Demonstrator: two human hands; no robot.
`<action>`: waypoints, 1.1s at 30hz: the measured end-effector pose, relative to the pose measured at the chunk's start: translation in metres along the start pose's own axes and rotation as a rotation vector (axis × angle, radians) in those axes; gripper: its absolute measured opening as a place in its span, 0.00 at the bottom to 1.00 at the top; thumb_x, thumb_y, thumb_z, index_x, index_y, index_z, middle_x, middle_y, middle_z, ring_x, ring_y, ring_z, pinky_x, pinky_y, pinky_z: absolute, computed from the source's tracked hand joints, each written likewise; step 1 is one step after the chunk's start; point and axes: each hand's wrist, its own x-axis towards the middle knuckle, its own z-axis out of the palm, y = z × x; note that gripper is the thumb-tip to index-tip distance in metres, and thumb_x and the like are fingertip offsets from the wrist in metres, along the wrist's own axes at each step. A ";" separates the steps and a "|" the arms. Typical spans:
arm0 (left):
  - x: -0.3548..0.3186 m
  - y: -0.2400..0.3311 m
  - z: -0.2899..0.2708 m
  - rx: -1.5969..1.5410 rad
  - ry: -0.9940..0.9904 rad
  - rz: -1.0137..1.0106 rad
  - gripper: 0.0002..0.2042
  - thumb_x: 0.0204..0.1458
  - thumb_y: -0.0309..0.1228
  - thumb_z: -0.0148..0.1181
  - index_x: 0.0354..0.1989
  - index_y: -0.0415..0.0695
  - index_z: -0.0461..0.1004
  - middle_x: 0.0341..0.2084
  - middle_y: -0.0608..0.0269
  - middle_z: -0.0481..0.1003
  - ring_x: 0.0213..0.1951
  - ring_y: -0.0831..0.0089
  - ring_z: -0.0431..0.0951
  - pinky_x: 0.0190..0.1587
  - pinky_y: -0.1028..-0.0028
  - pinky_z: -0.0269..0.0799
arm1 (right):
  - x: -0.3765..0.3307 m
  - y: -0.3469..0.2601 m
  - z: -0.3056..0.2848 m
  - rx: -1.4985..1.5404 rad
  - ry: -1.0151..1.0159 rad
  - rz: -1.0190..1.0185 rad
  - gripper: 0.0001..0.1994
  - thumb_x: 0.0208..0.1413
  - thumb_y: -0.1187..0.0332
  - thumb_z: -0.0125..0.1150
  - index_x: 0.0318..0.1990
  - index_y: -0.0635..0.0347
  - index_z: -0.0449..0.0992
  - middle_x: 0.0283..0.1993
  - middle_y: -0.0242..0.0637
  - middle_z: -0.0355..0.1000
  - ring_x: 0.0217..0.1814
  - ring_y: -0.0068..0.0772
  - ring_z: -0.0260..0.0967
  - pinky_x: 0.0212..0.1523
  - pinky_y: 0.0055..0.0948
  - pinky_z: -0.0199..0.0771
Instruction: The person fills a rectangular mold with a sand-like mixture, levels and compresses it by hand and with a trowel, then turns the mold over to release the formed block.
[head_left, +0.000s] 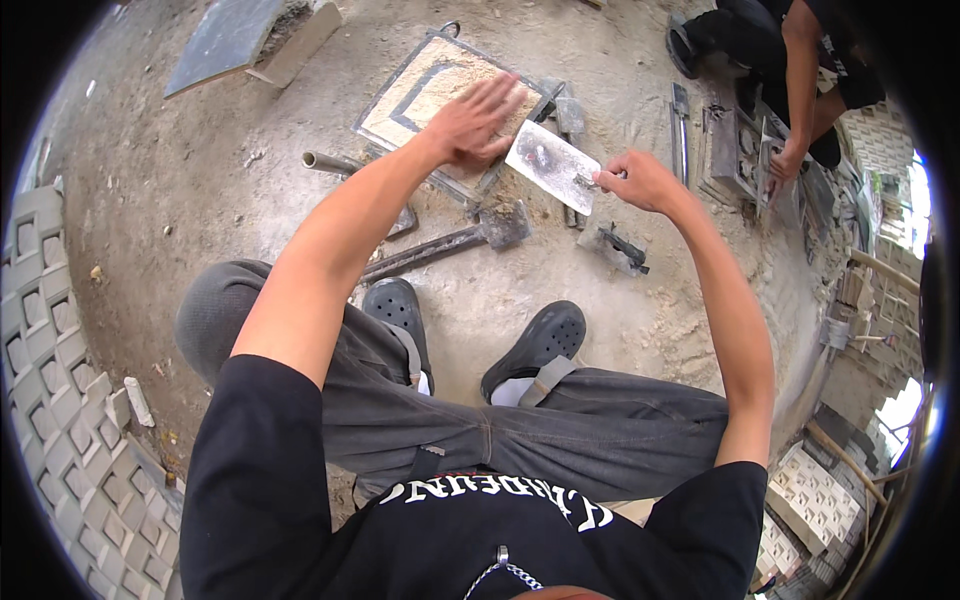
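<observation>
My left hand (473, 118) lies with fingers stretched out over the right side of a rectangular metal-framed mould (375, 125). Pale sandy powder fills the mould around a dark angular raised outline. The fingers are slightly blurred, and the hand hides part of the powder. At the mould's right corner, my right hand (640, 182) is closed on the near end of a pale rectangular trowel (548, 162). Grey residue coats the trowel's flat blade; my fingers mostly hide its grip. Below the mould lies a long-handled metal tool (440, 252) with a flat square head.
A metal pipe (330, 162) sticks out left of the mould. A small black tool (622, 248) lies to the right. Slabs (235, 45) rest at upper left. Patterned blocks (60, 370) are stacked along the left. A co-worker (790, 90) crouches at upper right beside another mould (733, 150).
</observation>
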 end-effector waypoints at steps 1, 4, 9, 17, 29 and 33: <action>0.001 -0.003 0.000 -0.014 -0.039 0.037 0.36 0.64 0.57 0.22 0.74 0.45 0.32 0.74 0.53 0.33 0.74 0.62 0.31 0.74 0.64 0.25 | 0.001 0.000 0.003 0.011 0.017 -0.003 0.22 0.56 0.52 0.60 0.29 0.67 0.78 0.19 0.53 0.67 0.20 0.44 0.63 0.29 0.40 0.66; 0.005 -0.015 -0.002 -0.022 -0.129 0.058 0.35 0.64 0.55 0.18 0.74 0.44 0.34 0.74 0.59 0.35 0.74 0.66 0.33 0.74 0.65 0.27 | 0.002 -0.002 0.009 0.048 0.052 0.010 0.22 0.56 0.51 0.59 0.29 0.67 0.79 0.19 0.52 0.69 0.21 0.44 0.65 0.29 0.41 0.67; -0.020 -0.044 0.003 -0.063 -0.052 -0.123 0.34 0.65 0.54 0.20 0.73 0.44 0.36 0.74 0.59 0.36 0.74 0.65 0.34 0.74 0.65 0.28 | 0.006 -0.003 0.010 0.041 0.045 0.060 0.23 0.56 0.49 0.58 0.32 0.64 0.81 0.22 0.52 0.73 0.24 0.46 0.71 0.31 0.42 0.69; -0.009 -0.082 0.024 -0.274 0.190 -0.517 0.36 0.64 0.54 0.27 0.73 0.38 0.39 0.73 0.44 0.37 0.74 0.54 0.36 0.74 0.59 0.29 | 0.017 -0.028 -0.003 -0.065 0.167 0.246 0.21 0.57 0.50 0.56 0.37 0.62 0.82 0.32 0.51 0.79 0.37 0.53 0.77 0.43 0.44 0.75; -0.051 -0.060 -0.002 -0.057 0.041 0.090 0.45 0.60 0.64 0.29 0.72 0.37 0.35 0.73 0.49 0.37 0.74 0.59 0.36 0.75 0.65 0.31 | -0.002 0.004 -0.010 -0.072 0.125 0.290 0.20 0.57 0.52 0.57 0.40 0.61 0.82 0.33 0.53 0.78 0.39 0.51 0.78 0.45 0.43 0.75; -0.077 -0.049 -0.009 -0.029 0.053 0.147 0.49 0.56 0.70 0.27 0.73 0.38 0.34 0.73 0.50 0.37 0.74 0.60 0.36 0.75 0.66 0.31 | -0.003 0.002 0.011 -0.100 0.210 0.174 0.19 0.56 0.53 0.57 0.41 0.60 0.82 0.32 0.52 0.78 0.37 0.50 0.78 0.45 0.43 0.76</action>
